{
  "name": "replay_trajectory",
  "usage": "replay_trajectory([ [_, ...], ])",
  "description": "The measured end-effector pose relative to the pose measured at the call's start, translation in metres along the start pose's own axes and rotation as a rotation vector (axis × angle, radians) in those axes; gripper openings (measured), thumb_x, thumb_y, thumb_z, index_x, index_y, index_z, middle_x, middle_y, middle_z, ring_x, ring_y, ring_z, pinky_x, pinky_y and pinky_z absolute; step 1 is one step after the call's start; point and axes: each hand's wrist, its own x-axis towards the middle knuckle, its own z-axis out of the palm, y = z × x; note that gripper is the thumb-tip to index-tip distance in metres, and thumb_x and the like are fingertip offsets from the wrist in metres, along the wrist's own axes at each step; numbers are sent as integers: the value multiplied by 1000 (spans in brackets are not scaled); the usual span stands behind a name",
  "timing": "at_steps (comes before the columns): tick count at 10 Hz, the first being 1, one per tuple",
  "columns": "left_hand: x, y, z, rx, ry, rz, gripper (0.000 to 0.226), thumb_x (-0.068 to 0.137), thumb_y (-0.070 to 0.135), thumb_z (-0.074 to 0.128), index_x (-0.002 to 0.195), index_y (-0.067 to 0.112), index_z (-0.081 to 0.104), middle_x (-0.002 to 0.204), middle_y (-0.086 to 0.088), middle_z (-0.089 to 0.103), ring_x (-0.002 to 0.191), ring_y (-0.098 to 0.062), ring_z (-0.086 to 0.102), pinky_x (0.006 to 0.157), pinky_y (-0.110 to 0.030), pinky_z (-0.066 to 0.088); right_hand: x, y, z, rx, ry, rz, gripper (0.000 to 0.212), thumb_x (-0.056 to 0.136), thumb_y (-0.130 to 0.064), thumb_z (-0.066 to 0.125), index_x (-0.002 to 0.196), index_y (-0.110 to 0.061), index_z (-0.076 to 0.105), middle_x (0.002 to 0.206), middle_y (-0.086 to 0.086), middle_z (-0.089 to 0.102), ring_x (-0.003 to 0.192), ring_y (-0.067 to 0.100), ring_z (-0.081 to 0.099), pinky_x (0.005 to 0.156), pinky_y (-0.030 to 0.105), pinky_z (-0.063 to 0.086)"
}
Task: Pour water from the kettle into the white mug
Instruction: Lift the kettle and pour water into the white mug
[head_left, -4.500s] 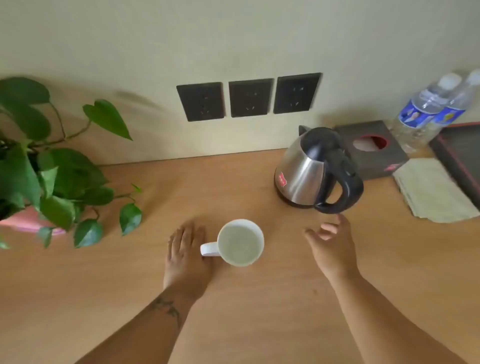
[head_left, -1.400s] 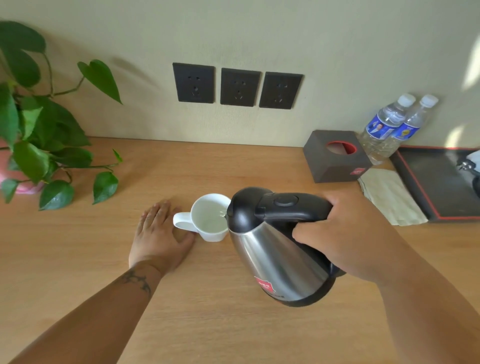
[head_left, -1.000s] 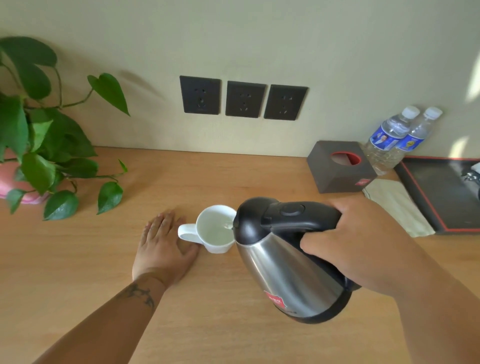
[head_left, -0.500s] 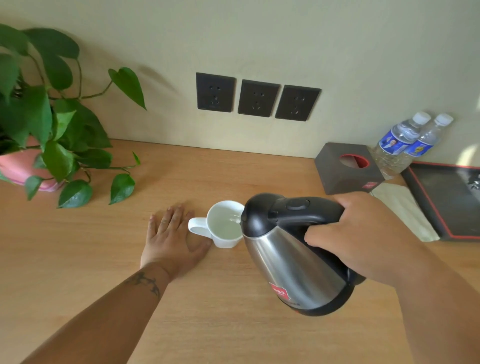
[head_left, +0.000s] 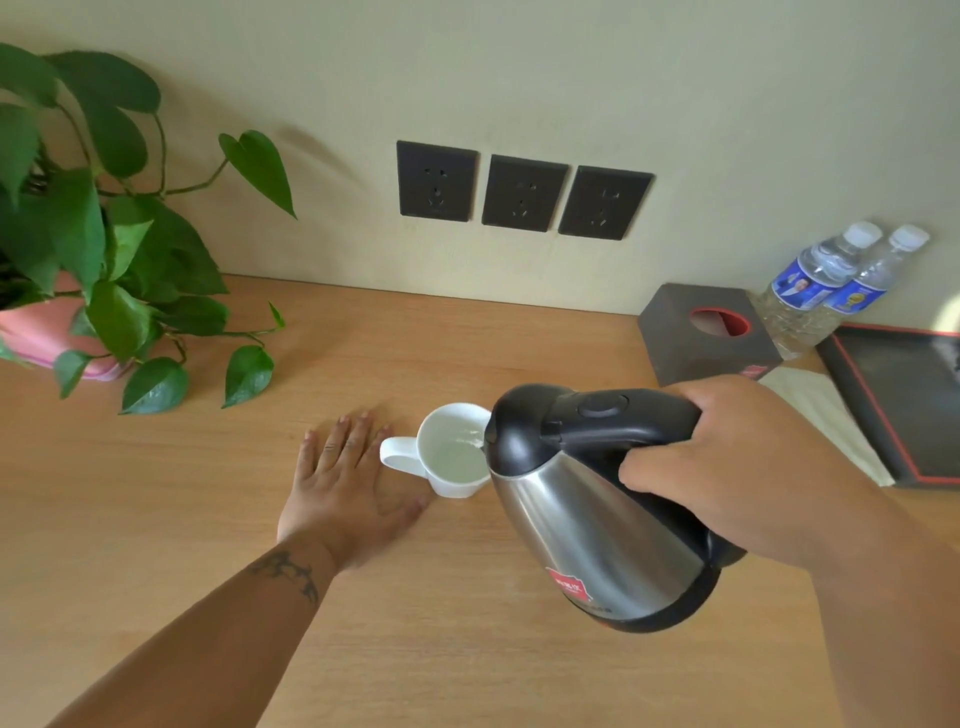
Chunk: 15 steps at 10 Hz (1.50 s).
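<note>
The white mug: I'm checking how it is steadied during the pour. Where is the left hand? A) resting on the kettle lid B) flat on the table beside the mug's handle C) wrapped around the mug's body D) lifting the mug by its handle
B: the left hand lies palm down, fingers spread, on the table next to the handle of the white mug, not gripping it.

Four and a half seconds ago we saw the kettle (head_left: 597, 504) standing upright near the back edge of the bench (head_left: 156, 519), beside the tissue box, with the right hand (head_left: 727, 467) open and only reaching toward it. Now that hand is wrapped around the black handle and the kettle is lifted off the bench, tipped with its spout over the rim of the white mug (head_left: 452, 452), water running in.
</note>
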Motion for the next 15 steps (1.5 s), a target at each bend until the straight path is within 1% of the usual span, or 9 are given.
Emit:
replay_trajectory([
  [2,-1,-1,1,-61,60,-21,100,75,88,28,155,30,14,167,10,0,150,-7,-15,124,-43,-5,2,3,-6,-29,1,16,23,66,-19,72,55,-15,52,42,-4,41,39,14,38,47,29,34],
  [3,-1,0,1,-62,65,-20,100,75,87,29,155,29,14,167,10,0,150,-7,-14,124,-43,-5,3,4,-8,-43,-8,25,24,66,-20,73,62,-6,54,43,-3,42,39,15,39,47,31,35],
  [4,-1,0,1,-65,62,-22,100,75,87,29,155,30,14,167,10,0,150,-7,-15,124,-44,-5,4,5,-8,-58,-6,35,23,65,-21,73,67,-5,57,43,-2,44,38,15,41,48,31,37],
  [6,-2,0,1,-76,68,-23,100,75,88,29,155,30,16,167,10,2,150,-7,-14,124,-43,-5,2,3,-3,-63,-26,14,13,64,-24,72,59,-23,60,41,-5,47,35,8,41,47,27,36],
  [7,-2,0,1,-81,72,-25,100,75,88,29,155,30,16,167,10,3,150,-7,-13,124,-43,-6,1,1,-2,-66,-33,6,15,64,-24,71,56,-25,59,41,-5,46,36,8,40,47,27,35],
  [8,-3,1,0,-82,62,-28,101,74,87,30,155,29,15,167,9,4,150,-8,-12,124,-43,-7,1,2,-3,-82,-21,8,17,65,-23,72,64,-15,57,43,-5,44,41,14,40,48,29,35],
  [9,-3,1,-1,-79,63,-27,101,74,87,30,155,28,14,167,8,3,150,-8,-12,124,-42,-7,1,2,-3,-102,-10,5,19,65,-22,72,68,-12,56,43,-4,44,41,15,40,47,29,35],
  [12,-3,1,-1,-74,52,-33,101,74,88,30,155,29,15,167,8,4,150,-8,-13,124,-43,-7,2,1,-5,-87,-26,16,15,66,-24,72,59,-21,59,41,-4,46,36,12,42,45,28,37],
  [15,-3,1,-3,-84,52,-30,100,74,88,29,154,29,16,167,8,3,150,-8,-14,124,-43,-8,0,-1,-8,-90,-36,19,16,67,-21,72,67,-14,58,41,-3,45,34,13,39,45,28,36],
])
